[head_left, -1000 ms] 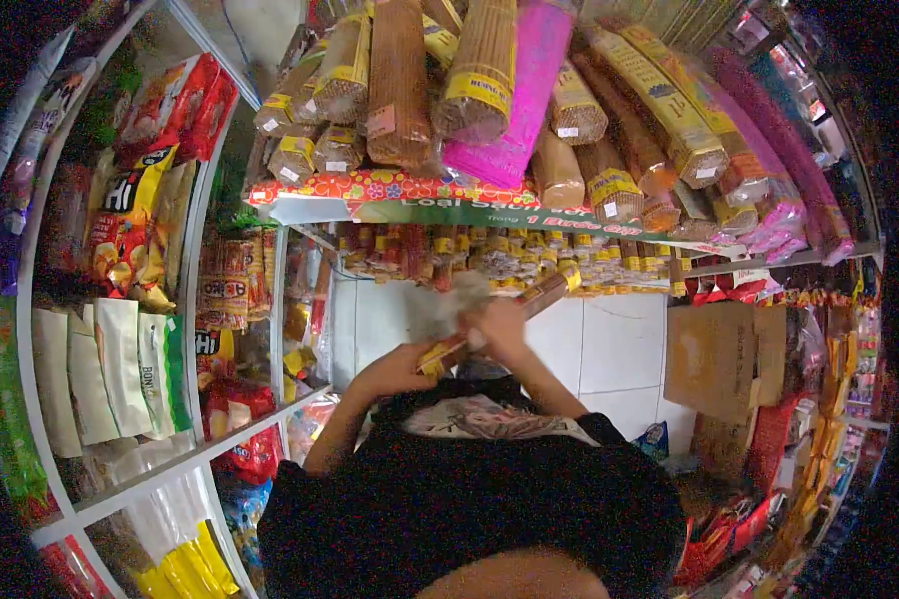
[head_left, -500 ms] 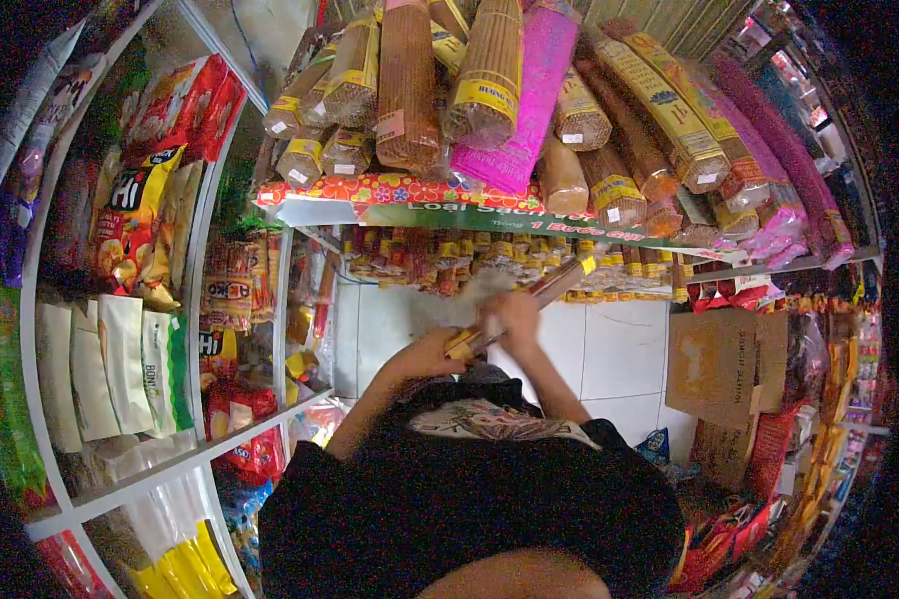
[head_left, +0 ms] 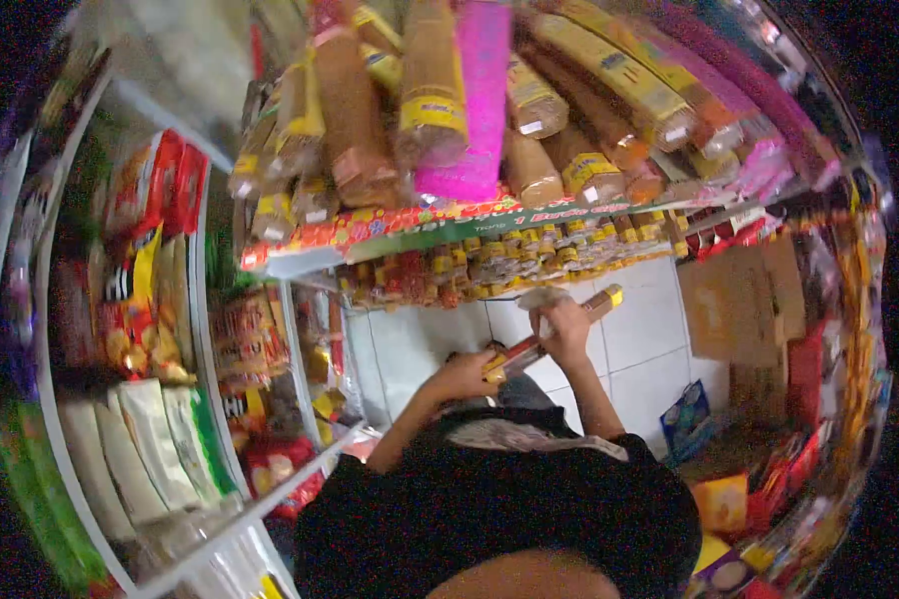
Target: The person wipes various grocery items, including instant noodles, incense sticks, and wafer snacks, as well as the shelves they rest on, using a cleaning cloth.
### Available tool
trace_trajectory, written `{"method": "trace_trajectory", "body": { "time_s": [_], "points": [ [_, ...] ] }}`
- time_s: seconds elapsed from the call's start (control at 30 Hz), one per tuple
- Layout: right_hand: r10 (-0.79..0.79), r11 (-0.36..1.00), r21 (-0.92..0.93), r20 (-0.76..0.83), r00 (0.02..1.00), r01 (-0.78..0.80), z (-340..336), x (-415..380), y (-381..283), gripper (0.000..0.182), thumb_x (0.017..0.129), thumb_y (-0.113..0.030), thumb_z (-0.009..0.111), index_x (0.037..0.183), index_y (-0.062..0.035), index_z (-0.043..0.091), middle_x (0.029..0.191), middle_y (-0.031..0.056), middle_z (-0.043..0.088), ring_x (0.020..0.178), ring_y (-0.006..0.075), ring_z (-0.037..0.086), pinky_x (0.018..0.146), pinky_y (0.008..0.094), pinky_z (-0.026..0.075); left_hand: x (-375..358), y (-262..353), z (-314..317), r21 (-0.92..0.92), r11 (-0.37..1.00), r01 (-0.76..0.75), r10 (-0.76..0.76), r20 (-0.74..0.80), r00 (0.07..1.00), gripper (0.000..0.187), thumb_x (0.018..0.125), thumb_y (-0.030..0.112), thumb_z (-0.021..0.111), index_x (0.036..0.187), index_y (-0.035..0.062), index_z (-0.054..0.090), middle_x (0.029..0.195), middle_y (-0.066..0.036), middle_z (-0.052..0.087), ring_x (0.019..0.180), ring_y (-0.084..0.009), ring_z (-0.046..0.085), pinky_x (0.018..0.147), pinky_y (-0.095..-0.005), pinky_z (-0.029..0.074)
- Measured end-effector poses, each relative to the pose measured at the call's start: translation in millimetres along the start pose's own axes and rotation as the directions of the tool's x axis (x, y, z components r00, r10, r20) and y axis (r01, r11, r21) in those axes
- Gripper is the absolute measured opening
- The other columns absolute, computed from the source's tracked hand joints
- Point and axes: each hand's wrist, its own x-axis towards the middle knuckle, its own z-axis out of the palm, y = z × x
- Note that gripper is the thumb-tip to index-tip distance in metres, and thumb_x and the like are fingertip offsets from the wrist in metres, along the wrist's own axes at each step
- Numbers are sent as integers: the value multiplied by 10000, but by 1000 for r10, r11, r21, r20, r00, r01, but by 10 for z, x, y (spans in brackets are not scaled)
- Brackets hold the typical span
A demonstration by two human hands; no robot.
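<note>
A long, slim pack of incense sticks (head_left: 603,302), brown-red with yellow ends, slants across in front of my body. My left hand (head_left: 466,375) is closed around its lower, nearer end. Higher up the pack, my right hand (head_left: 566,329) is closed with a pale, cloth-like piece (head_left: 539,298) in its fingers, pressed against the wrapper. Part of the pack is hidden behind the right hand.
Large incense bundles (head_left: 432,110) and a bright pink pack (head_left: 481,100) lie on the shelf ahead, with rows of smaller packs (head_left: 529,255) below. Snack bags (head_left: 145,449) fill the left rack. Cardboard boxes (head_left: 739,299) and a blue bag (head_left: 685,419) are at the right.
The view has turned and shifted, so the shelves appear tilted. Both hands and the pack sit further right in view. The right hand, blurred before, shows more sharply, with the pale cloth at its fingers.
</note>
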Motion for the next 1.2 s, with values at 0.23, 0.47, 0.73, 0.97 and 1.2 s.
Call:
{"method": "trace_trajectory", "body": {
  "time_s": [0.23, 0.47, 0.73, 0.97, 1.2],
  "points": [
    [306, 871, -309, -271, 913, -383, -754, -533, 440, 158, 549, -34, 593, 672, -44, 493, 618, 94, 459, 593, 264, 451, 518, 323, 364, 38, 293, 134, -140, 982, -130, 145, 106, 984, 421, 566, 189, 607, 915, -1, 471, 755, -82, 523, 697, -148, 485, 630, -270, 401],
    [856, 499, 469, -401, 327, -729, -1068, -975, 825, 165, 688, -170, 557, 774, -33, 525, 687, 59, 528, 648, 95, 442, 599, 241, 381, -220, 586, 776, -195, 980, -39, 55, 77, 995, 425, 579, 157, 579, 958, 12, 454, 788, -114, 528, 711, -179, 501, 642, -276, 395],
    [561, 767, 412, -57, 826, -492, -1272, -1587, 716, 153, 640, -129, 584, 746, -29, 537, 740, 95, 541, 672, 196, 523, 603, 264, 406, -400, 939, 2002, -294, 946, 135, -204, -217, 955, 343, 599, 130, 559, 902, 5, 459, 741, -88, 514, 658, -156, 482, 606, -271, 392],
    [329, 906, 207, 207, 921, -370, -1673, -2243, 411, 196, 592, -133, 607, 758, -69, 526, 765, 86, 537, 700, 240, 521, 602, 302, 425, -706, 984, 2744, -479, 871, 111, -239, -216, 947, 482, 558, 124, 620, 979, -21, 433, 830, -119, 531, 750, -176, 509, 679, -262, 397],
    [443, 891, 21, 174, 879, -453, -1792, -2749, 603, 237, 624, -154, 575, 843, -79, 519, 789, 78, 543, 732, 238, 517, 618, 309, 426, -964, 1091, 3089, -125, 980, 154, -177, -200, 964, 513, 559, 191, 630, 994, 22, 415, 845, -166, 526, 787, -293, 516, 692, -331, 405]
  ]
}}
